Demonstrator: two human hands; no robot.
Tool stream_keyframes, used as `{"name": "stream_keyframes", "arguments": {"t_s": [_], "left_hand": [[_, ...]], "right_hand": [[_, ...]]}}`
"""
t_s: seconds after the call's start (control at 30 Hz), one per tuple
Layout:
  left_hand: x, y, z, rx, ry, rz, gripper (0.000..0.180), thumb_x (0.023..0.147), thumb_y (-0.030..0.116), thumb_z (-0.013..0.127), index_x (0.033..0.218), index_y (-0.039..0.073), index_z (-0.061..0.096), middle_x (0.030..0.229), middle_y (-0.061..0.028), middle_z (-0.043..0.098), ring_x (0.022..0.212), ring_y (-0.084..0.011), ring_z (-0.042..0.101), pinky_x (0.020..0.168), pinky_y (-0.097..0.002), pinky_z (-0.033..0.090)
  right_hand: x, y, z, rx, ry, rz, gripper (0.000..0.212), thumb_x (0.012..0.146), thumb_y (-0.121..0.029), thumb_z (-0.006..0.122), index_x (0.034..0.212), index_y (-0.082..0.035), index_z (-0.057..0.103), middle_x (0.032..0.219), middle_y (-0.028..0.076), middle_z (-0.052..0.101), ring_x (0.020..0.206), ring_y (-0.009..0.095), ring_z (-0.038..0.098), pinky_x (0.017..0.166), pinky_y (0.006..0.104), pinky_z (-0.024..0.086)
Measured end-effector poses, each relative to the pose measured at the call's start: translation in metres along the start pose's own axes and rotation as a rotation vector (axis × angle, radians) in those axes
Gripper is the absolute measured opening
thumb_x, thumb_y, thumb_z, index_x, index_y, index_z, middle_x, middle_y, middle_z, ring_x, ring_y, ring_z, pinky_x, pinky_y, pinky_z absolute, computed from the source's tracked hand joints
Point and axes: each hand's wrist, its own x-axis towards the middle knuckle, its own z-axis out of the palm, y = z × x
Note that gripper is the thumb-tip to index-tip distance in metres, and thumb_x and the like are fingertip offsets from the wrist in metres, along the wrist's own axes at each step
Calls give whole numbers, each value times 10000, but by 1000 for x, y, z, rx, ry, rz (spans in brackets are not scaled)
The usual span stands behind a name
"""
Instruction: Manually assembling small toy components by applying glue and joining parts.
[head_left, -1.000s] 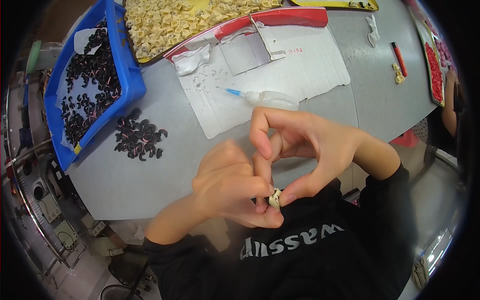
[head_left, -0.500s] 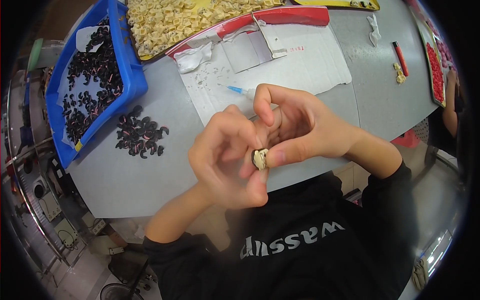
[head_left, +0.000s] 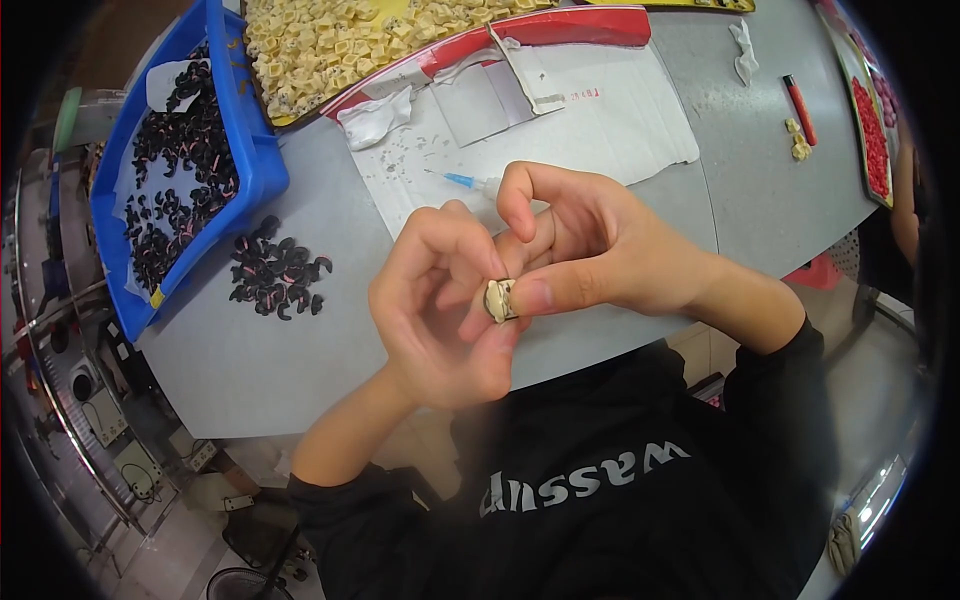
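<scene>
Between my two hands is a small cream figure piece [head_left: 497,300] with a dark rim and dark marks on its face. My right hand [head_left: 605,250] pinches it between thumb and forefinger, the thumb covering part of its right side. Around its left side curl the fingers of my left hand [head_left: 425,300], with the fingertips and thumb pressed against the edge. A loose pile of small curved black pieces [head_left: 275,270], some with pink stripes, lies on the table to the left. Just beyond my hands, a syringe with a blue-based needle [head_left: 462,181] rests on white cardboard [head_left: 620,130].
At the left stands a blue bin [head_left: 262,165] of black pieces. A tray of cream pieces [head_left: 350,45] is at the back. Crumpled tissue [head_left: 375,118] lies on the cardboard. A red marker-like stick [head_left: 798,108] and a red-filled tray [head_left: 872,140] are at the right, near another person's arm [head_left: 905,200].
Both hands have shifted slightly left and up with the cream piece. It has turned a little, so less of its dark left edge shows. Both hands keep their grip.
</scene>
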Motion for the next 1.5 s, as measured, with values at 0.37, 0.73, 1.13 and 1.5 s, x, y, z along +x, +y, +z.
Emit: {"name": "stream_keyframes", "arguments": {"t_s": [0.37, 0.73, 1.13, 1.5], "left_hand": [[0, 4, 2, 67, 29, -21, 243, 584, -29, 523, 813, 23, 457, 606, 35, 337, 550, -24, 303, 509, -173, 258], [-2, 3, 1, 78, 54, -1, 235, 583, -44, 528, 794, 30, 454, 600, 49, 313, 544, -15, 257, 511, -175, 211], [0, 1, 4, -45, 54, -55, 281, 586, -48, 537, 844, 23, 451, 621, 39, 336, 563, -12, 298, 535, -160, 262], [-1, 1, 1, 115, 70, -11, 234, 570, -14, 527, 789, 28, 457, 599, 44, 320, 554, -19, 266, 525, -173, 225]], "right_hand": [[1, 2, -1, 8, 3, 7, 308, 757, 57, 597, 891, -79, 355, 865, 121, 625, 791, 113, 608, 631, 179, 447], [2, 2, -1, 4, -24, 13, 313, 758, 54, 596, 896, -75, 347, 857, 117, 621, 786, 109, 601, 650, 187, 451], [1, 0, 0, 0, 32, -10, 300, 763, 39, 596, 887, -73, 346, 859, 112, 621, 796, 125, 606, 699, 218, 466], [1, 2, 0, -13, 15, -4, 298, 766, 39, 601, 874, -71, 346, 846, 109, 620, 796, 121, 605, 698, 219, 476]]}}
